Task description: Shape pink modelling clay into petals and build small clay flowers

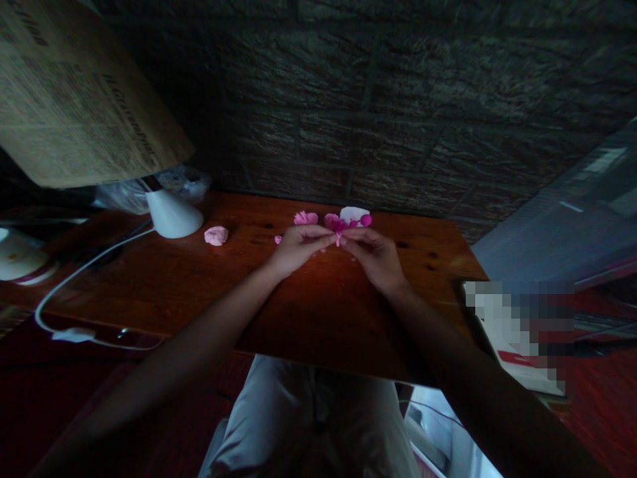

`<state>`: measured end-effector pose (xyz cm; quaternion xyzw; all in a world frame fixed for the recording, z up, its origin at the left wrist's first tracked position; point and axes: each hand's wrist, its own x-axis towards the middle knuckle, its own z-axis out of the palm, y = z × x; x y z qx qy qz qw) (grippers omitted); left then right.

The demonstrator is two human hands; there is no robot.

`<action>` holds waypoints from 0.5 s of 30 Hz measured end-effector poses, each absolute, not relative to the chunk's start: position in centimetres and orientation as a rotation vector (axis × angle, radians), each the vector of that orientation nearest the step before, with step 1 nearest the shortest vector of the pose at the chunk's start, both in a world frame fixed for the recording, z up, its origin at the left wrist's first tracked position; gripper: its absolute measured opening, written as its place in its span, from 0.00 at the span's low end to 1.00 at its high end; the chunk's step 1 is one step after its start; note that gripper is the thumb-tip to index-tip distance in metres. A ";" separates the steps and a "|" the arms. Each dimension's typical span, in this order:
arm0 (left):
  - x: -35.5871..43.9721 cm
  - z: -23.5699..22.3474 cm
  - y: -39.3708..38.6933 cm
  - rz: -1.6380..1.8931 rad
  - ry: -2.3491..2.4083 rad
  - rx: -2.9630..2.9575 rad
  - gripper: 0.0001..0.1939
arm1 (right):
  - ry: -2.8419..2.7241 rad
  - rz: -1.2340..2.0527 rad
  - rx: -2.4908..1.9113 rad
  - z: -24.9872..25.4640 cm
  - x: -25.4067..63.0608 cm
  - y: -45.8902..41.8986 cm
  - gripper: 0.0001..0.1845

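Note:
My left hand [301, 247] and my right hand [375, 255] meet above the wooden table [298, 312]. Between their fingertips is a small pink piece [339, 239], soft-looking like modelling clay; both hands pinch it. Just behind the hands lie a ruffled pink piece [305, 218], a darker magenta piece [331, 220] and a flat white piece [354, 213] with a round magenta bit [366, 220] at its edge. A tiny pink bit [278, 239] rests left of my left hand. Farther left sits a pale pink lump [215, 236]. The fingers hide part of the held piece.
A lamp with a white base [175, 216] and a printed paper shade [99, 99] stands at the left, its white cable [74, 272] hanging over the front edge. Crumpled clear plastic [186, 180] lies behind it. A white cup [22, 255] is far left. A stone wall [323, 93] closes the back.

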<state>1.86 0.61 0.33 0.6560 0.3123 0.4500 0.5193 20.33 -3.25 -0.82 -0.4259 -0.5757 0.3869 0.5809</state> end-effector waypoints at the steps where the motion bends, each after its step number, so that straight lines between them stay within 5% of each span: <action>1: 1.9 0.4 0.6 1.077 0.755 1.572 0.12 | -1.349 0.898 -0.992 -0.8 20.3 -3.3 0.10; 15: 2.0 0.2 0.7 1.109 0.681 1.568 0.11 | -1.405 0.792 -0.964 -0.9 20.4 -3.3 0.07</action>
